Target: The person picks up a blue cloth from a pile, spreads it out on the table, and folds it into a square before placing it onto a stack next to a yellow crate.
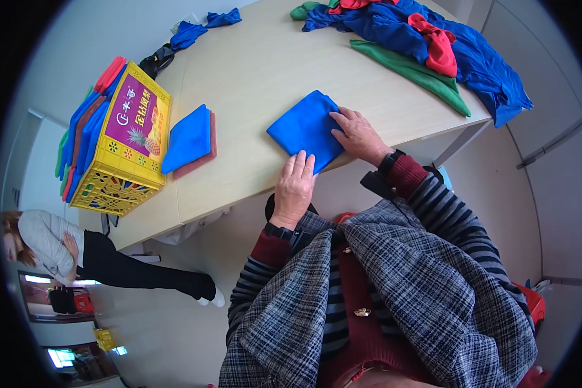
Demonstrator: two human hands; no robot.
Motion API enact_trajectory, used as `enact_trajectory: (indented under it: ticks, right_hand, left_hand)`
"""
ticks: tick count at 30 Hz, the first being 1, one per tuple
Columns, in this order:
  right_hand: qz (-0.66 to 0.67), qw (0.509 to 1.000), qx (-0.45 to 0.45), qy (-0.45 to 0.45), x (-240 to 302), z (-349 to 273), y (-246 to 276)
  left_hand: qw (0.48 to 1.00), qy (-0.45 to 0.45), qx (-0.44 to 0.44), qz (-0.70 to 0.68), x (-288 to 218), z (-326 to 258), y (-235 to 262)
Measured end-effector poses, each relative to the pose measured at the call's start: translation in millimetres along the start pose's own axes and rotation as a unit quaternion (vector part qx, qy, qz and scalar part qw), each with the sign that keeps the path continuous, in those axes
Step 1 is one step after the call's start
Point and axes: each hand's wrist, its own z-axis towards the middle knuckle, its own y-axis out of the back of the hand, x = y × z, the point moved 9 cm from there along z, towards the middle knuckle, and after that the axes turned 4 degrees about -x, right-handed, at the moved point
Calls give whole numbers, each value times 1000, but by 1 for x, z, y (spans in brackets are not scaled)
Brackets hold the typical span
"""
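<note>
A folded blue cloth [304, 126] lies flat on the table in front of me, in a rough square turned at an angle. The fingertips of my left hand [293, 191] rest on its near corner, stretched out side by side. At its right edge, my right hand [361, 136] touches the fabric with fingers spread and nothing gripped. To the left, another folded blue cloth [189, 139] is stacked on a brownish-red folded cloth [212, 147].
A yellow plastic crate [126, 187] with a purple panel stands at the table's left, packed with folded cloths [87, 129]. Loose blue, red and green cloths [401, 32] are heaped at the far right. More blue fabric [187, 33] lies far left. Beyond the table is another person [52, 242].
</note>
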Motion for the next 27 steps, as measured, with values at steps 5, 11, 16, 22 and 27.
enact_trajectory:
  ticks: [5, 11, 16, 22, 27]
  right_hand:
    - [6, 994, 58, 92, 2, 38, -17]
    - [-110, 984, 8, 140, 42, 46, -17]
    - [45, 994, 28, 93, 45, 29, -34]
    - [-88, 993, -26, 74, 48, 25, -25]
    - [-101, 994, -18, 36, 48, 31, -41]
  left_hand:
    - [999, -1, -4, 37, -19, 15, 1]
    - [997, 19, 43, 64, -30, 39, -17]
    - [999, 18, -6, -48, -39, 40, -7]
    - [989, 73, -63, -116, 17, 59, 12]
    - [993, 66, 20, -94, 85, 94, -47]
